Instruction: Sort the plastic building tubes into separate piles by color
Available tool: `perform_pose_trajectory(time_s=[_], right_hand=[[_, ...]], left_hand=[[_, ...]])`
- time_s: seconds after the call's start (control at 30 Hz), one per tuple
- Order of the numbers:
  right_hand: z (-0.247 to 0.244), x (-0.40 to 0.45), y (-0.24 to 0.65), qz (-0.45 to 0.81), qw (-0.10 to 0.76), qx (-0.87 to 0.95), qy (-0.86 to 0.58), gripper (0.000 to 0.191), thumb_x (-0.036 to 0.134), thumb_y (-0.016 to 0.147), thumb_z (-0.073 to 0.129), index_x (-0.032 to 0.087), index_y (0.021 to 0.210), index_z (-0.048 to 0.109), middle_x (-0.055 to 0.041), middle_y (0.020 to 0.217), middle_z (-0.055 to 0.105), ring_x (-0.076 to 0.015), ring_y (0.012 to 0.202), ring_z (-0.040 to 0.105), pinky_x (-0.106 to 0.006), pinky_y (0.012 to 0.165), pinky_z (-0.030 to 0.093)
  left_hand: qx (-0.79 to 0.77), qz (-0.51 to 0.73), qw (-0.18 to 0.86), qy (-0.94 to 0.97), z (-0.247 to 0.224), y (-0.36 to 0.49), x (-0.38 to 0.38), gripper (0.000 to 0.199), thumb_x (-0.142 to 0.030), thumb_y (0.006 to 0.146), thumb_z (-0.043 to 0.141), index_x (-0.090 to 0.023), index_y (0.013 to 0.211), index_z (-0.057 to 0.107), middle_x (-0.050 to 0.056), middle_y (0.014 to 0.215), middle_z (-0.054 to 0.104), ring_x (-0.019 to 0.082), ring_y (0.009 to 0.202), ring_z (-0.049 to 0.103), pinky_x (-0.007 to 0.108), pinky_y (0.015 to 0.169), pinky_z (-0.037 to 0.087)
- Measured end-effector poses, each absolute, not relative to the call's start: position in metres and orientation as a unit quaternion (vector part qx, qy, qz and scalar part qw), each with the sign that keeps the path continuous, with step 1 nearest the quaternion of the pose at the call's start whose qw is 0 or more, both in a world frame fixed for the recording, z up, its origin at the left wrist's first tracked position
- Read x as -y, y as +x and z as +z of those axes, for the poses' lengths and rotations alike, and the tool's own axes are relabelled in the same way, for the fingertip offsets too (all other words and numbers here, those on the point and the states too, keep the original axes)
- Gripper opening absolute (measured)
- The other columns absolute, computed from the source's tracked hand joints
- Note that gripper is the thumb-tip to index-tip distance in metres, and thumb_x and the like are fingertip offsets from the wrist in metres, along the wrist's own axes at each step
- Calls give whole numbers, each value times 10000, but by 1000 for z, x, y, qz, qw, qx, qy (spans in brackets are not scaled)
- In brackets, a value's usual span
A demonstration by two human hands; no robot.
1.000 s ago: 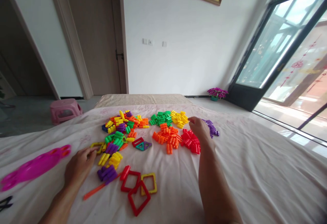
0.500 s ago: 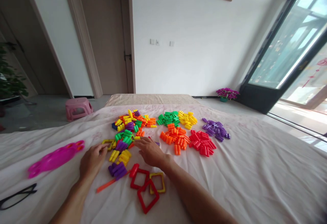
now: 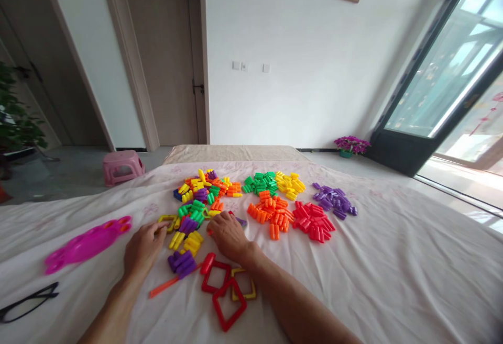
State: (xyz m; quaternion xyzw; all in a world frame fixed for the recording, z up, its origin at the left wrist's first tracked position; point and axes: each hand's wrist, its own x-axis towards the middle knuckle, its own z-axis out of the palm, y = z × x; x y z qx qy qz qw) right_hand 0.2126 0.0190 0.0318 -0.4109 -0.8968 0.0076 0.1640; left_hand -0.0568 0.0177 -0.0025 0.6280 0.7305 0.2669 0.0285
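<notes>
My left hand rests on the cloth with curled fingers, beside a yellow square frame at the left of the mixed pile. Whether its fingertips grip anything is hidden. My right hand is bent downward at the pile's near right side, and a bit of an orange plastic block shows at its fingers. Between the hands lie purple blocks, green blocks and yellow blocks. Closer to me are more purple blocks, an orange stick and red square frames overlapping a yellow frame.
Colour-sorted heaps lie to the right: green, yellow, orange, red and purple. A magenta plastic piece and black glasses are at left. A pink stool stands beyond the cloth-covered table.
My right hand has drawn slightly toward me, and its outstretched fingers have curled down, with an orange bit now showing there. My left hand stays by the yellow frame. The view shifted slightly.
</notes>
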Motion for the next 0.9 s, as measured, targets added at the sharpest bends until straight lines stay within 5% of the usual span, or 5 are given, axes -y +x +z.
perform_pose_trajectory(time_s=[0.6,0.73,0.9], right_hand=[[95,-49,311,-53,226,695,-681,207,235,923,533,198,1017,713,-117,1032,668,-260,1012,569,-346,846,394],[98,-43,296,91,247,783,-564,216,152,873,571,183,1012,734,-70,1002,704,-190,930,625,-273,803,440],[88,-25,253,299,167,878,-333,279,118,798,681,213,1050,754,-22,1014,727,-130,848,656,-190,717,475]], left_hand=[[-735,269,24,622,1,-53,-16,405,-370,906,407,-239,1081,748,44,1164,742,206,1066,665,265,838,486],[-735,268,29,623,1,-54,-16,415,-382,907,404,-236,1084,749,47,1169,739,211,1077,664,270,847,486],[-733,269,33,624,3,-53,-14,418,-372,909,403,-230,1100,746,52,1202,727,218,1111,650,285,896,474]])
